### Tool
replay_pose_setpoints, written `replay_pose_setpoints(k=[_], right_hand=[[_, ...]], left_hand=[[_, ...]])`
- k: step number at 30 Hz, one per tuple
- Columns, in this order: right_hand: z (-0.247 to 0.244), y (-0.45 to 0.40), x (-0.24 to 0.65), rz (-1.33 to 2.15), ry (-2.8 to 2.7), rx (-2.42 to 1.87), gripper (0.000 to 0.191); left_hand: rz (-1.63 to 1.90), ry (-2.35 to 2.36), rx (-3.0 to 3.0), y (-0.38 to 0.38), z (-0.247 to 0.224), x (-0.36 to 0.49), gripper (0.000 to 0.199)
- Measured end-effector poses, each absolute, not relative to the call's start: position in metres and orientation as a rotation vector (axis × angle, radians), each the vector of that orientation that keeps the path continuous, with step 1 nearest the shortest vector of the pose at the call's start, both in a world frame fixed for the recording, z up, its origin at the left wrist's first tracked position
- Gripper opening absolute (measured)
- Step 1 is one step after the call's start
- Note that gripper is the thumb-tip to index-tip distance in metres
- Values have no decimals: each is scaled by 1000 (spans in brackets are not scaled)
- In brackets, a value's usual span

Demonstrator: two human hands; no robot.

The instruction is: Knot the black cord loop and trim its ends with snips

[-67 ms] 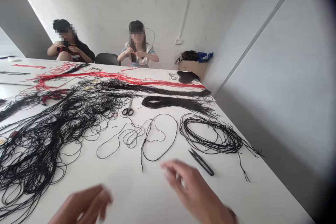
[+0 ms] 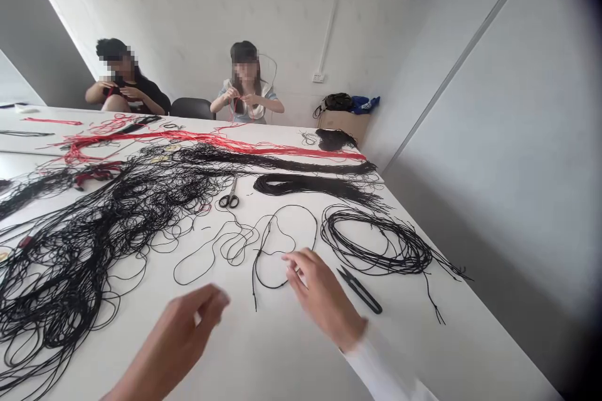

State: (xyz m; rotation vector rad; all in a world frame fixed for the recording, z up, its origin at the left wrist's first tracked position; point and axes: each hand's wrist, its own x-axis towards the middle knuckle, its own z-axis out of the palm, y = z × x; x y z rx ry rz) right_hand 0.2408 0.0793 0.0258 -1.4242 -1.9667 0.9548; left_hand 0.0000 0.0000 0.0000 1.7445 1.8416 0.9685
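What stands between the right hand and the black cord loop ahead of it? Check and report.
Nothing visible: the right hand overlaps the near right side of the black cord loop in this view, though contact can't be told. The black snips lie to the hand's right, out of the way.

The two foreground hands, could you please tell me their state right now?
Left hand: curled; open or closed cannot be told, nothing visibly held.
Right hand: partly open, nothing visibly held, at the black cord loop.
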Motion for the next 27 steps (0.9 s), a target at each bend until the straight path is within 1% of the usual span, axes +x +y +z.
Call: replay_pose_setpoints(k=[1,3,7,11,15,18,23,27], right_hand=[[20,97,229,779,-2076,-1386,25],[3,123,209,593,-2214,-1410,24],[-27,141,192,543,-2245,-1427,14],[-37,138,193,523,-2225,-1433,18],[-33,129,201,526,-2174,-1396,18],[-27,119,211,585,-2112,-1319,18],[-21,106,227,762,-1986,-1331,14],[-26,102,233,763,-1921,-1284,16]], left_hand=[[883,1859,1801,19,3,9,27],[708,1925,1907,55,6,30,27],[531,2094,1950,92,-3,60,20],[509,2094,1929,96,-16,65,22],[636,2007,1824,98,-16,65,26],[771,1812,1642,102,-10,68,24],[920,1540,1331,106,-9,72,25],[971,1290,1063,104,-14,74,29]])
